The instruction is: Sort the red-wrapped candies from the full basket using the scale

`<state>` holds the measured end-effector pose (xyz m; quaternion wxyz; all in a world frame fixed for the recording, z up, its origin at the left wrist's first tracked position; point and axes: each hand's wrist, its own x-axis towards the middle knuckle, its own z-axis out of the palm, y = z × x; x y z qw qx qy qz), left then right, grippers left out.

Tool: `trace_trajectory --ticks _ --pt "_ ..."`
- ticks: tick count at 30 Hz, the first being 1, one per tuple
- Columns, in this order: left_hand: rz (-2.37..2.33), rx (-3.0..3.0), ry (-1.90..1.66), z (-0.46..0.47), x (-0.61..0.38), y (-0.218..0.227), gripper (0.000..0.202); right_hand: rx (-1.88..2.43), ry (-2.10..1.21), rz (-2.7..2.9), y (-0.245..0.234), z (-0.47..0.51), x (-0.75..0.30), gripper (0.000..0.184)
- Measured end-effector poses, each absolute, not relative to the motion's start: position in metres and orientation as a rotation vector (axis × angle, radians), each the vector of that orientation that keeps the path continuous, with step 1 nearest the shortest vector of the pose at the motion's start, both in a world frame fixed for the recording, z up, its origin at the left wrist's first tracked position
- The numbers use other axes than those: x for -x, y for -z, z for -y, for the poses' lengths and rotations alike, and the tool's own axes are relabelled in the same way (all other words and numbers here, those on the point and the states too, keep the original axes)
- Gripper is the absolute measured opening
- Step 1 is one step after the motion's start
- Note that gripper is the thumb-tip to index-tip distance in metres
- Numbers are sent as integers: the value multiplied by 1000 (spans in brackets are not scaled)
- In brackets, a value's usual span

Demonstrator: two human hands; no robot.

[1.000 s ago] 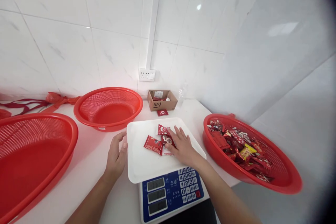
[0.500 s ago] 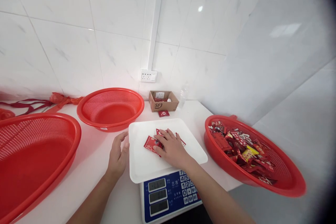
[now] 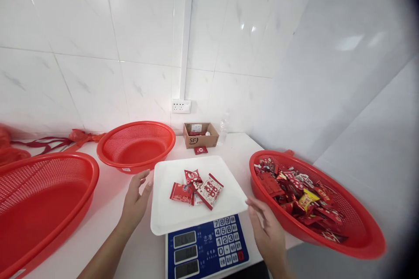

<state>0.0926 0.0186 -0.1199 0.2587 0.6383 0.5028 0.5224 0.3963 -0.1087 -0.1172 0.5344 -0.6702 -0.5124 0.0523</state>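
Observation:
A white tray point(image 3: 229, 178) rests on top of a blue and white digital scale point(image 3: 204, 239). Several small red snack packets lie in a loose heap on it, among them a red-and-white patterned packet point(image 3: 210, 191) and a plain red packet point(image 3: 180, 193). My left hand point(image 3: 135, 198) is beside the tray's left edge, fingers apart from the thumb and nothing in it. At the right corner of the tray is my right hand point(image 3: 267, 229), open and without a packet, its fingertips close to or touching the rim.
On the right stands a red basket point(image 3: 363, 248) heaped with red packets and a yellow packet point(image 3: 307, 199). Two more red baskets, one at the left point(image 3: 42, 205) and one behind point(image 3: 137, 152), are on the table. A cardboard box point(image 3: 201, 141), a single packet point(image 3: 200, 150) and a clear bottle point(image 3: 223, 128) stand near the wall.
My right hand has lifted off the packets and moved right to the tray's corner, leaving them uncovered. My left hand stays by the left edge. The view has tilted up slightly.

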Motion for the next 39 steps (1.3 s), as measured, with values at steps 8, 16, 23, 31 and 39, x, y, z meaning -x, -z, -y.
trace_trajectory --ticks 8,16,23,31,39 --pt "-1202 -2296 -819 -6 -125 69 32 1687 -510 765 198 149 -447 53" --pt "-936 -2746 -161 0 -168 58 42 1649 -844 861 204 130 -452 61" --pt "-1043 -2845 -337 -15 -157 51 37 1659 -869 860 207 117 -459 63" --pt "-1623 -2660 -686 -103 -119 22 31 1705 -796 942 197 121 -453 55" --pt "-1063 -2798 -453 -79 -174 43 49 1750 -717 1033 191 122 -449 53"
